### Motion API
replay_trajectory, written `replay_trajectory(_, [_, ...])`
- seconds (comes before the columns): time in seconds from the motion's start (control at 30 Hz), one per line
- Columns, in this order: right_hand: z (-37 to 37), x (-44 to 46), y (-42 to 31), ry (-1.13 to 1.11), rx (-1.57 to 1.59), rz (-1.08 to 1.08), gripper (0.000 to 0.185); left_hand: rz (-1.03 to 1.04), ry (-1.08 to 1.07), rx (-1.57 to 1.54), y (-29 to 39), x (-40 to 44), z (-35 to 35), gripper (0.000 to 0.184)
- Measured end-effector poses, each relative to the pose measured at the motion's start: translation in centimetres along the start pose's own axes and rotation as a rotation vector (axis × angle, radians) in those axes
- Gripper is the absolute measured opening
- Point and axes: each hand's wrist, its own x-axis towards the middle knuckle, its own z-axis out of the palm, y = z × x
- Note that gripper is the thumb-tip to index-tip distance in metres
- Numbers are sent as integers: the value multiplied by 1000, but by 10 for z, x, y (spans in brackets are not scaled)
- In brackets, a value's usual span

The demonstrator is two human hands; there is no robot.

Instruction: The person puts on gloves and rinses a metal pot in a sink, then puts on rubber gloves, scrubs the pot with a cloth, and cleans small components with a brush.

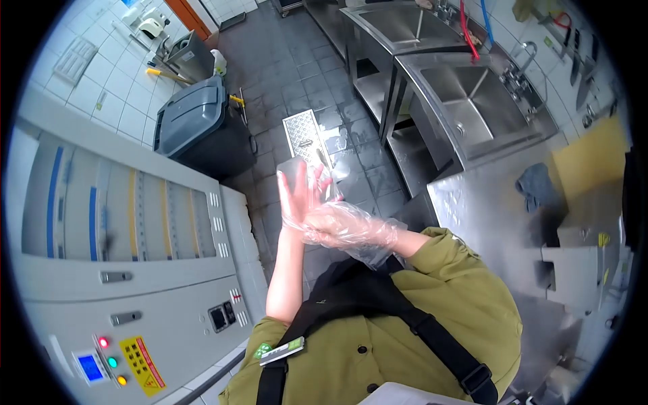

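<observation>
My left hand (297, 192) is raised in front of my chest, its fingers stretched out and apart. A clear disposable plastic glove (292, 167) covers it loosely, with film standing past the fingertips. My right hand (331, 224) wears a similar clear plastic glove (378, 233), wrinkled and baggy around the wrist. Its fingers are closed at the base of my left hand, gripping the left glove near the wrist. Part of my left palm is hidden behind the right hand.
To the left stands a grey cabinet (121, 287) with lit buttons, and beyond it a dark lidded bin (196, 121). Steel sinks (439, 135) and a steel counter (472, 202) line the right. A metal drain grate (304, 131) lies in the wet tiled floor (270, 155).
</observation>
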Motion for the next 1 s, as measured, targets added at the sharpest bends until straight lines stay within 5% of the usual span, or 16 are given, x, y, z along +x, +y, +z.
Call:
replay_trajectory(0.1, [-29,53,43,49,5,-171,28,87,-162,-172,38,57,2,73])
replay_trajectory(0.2, [-63,98,80,-34,-13,-78,28,170,-388,-410,62,122,6,72])
replay_trajectory(0.33, [-100,154,149,-104,34,57,27,222,-361,-445,95,214,0,72])
replay_trajectory(0.63, [-212,339,308,-187,-28,316,22,-59,-628,-491,236,474,-12,63])
replay_trajectory(0.73, [-260,381,343,125,-293,173,21,-18,-619,-400,283,533,13,56])
replay_trajectory(0.8, [-304,403,356,455,-433,536,54,5,-662,-388,312,574,18,53])
replay_trajectory(0.87, [-334,417,400,780,-607,623,78,-19,-674,-400,333,608,22,50])
replay_trajectory(0.93, [-345,441,453,610,-753,723,92,-28,-636,-389,348,639,24,50])
replay_trajectory(0.97, [-352,458,477,555,-675,676,84,-87,-609,-536,355,656,24,55])
replay_trajectory(1.0, [-360,473,506,659,-646,508,53,-66,-586,-485,365,670,24,55])
